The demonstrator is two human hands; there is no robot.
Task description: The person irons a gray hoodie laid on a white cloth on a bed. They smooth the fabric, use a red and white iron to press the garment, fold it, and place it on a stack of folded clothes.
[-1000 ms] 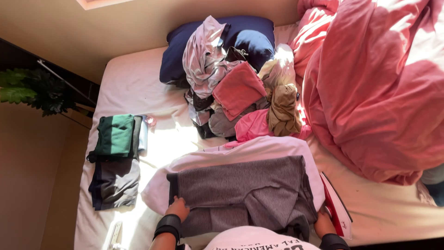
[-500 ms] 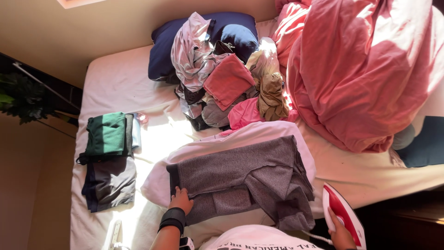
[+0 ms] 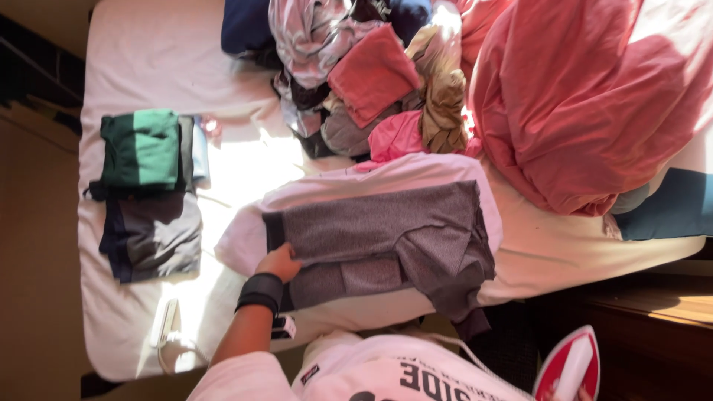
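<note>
2 stacks of folded clothes sit far left on the white bed [image 3: 148,82]: a green folded garment [image 3: 141,148] on top, a dark grey folded pile [image 3: 152,238] just below it, touching. Near the bed's lower edge lies a white cable [image 3: 167,338]. Moving in, the left hand [image 3: 278,261], with a black wrist strap on its forearm, presses flat on the left end of the grey top [image 3: 386,238], fingers spread on the cloth rather than pinching it. That grey top lies part folded across a white padded cover [image 3: 371,178] in the middle of the bed, 1 sleeve hanging over the near edge. Behind it, a jumbled heap of clothes [image 3: 364,74], pink, tan and patterned. Further right, a big pink duvet [image 3: 587,104] bunched up. Bottom right corner, the right hand [image 3: 568,393] barely shows, wrapped around a red and white iron [image 3: 572,364], held well off the bed.
</note>
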